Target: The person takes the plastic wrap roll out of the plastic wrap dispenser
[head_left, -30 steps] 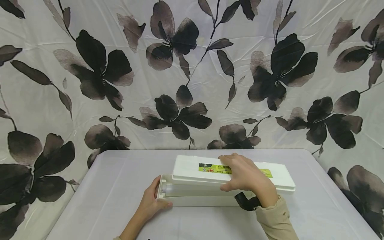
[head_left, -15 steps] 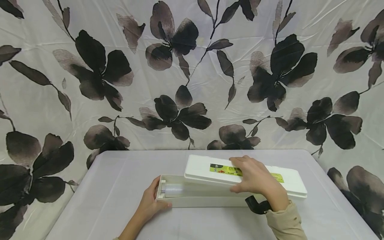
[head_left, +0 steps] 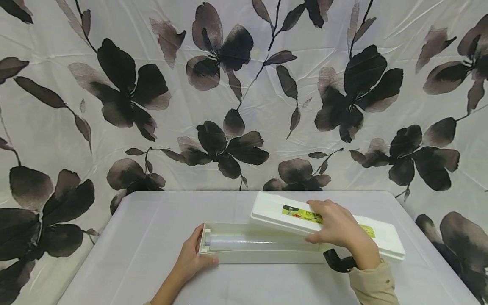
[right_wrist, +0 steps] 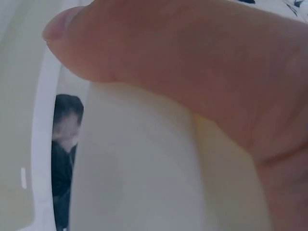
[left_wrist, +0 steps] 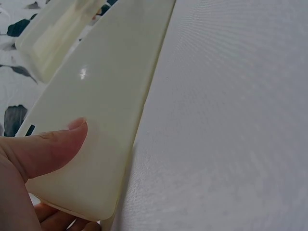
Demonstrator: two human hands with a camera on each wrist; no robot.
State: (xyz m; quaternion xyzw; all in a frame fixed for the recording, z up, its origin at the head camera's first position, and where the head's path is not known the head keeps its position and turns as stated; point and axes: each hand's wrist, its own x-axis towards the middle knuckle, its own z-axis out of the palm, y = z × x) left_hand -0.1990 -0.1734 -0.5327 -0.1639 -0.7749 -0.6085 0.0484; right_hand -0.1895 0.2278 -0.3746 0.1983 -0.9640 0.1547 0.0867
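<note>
A long white cling film box (head_left: pixel 263 257) lies lengthwise on the table, its top uncovered. Inside it shows a clear roll of cling film (head_left: pixel 259 242); the right part of the box is hidden behind lid and hand. My left hand (head_left: pixel 192 256) grips the box's left end, thumb on the front wall, as the left wrist view also shows with the thumb (left_wrist: pixel 53 149) flat on it. My right hand (head_left: pixel 339 224) holds the white lid (head_left: pixel 263 207) across its width, fingers on the far edge and thumb on the near one. The lid slants over the box's right half, raised at its left end.
The table (head_left: pixel 152 212) has a white cover. Behind it hangs a white cloth (head_left: pixel 267 97) with dark flower prints. A yellow-green label (head_left: pixel 301 214) is on the lid's top. A black camera mount (head_left: pixel 339 260) juts from the right wrist.
The lid has moved right in my right hand, its right end dropping toward me, and more of the cling film roll is uncovered. My left hand and the box have stayed in place.
</note>
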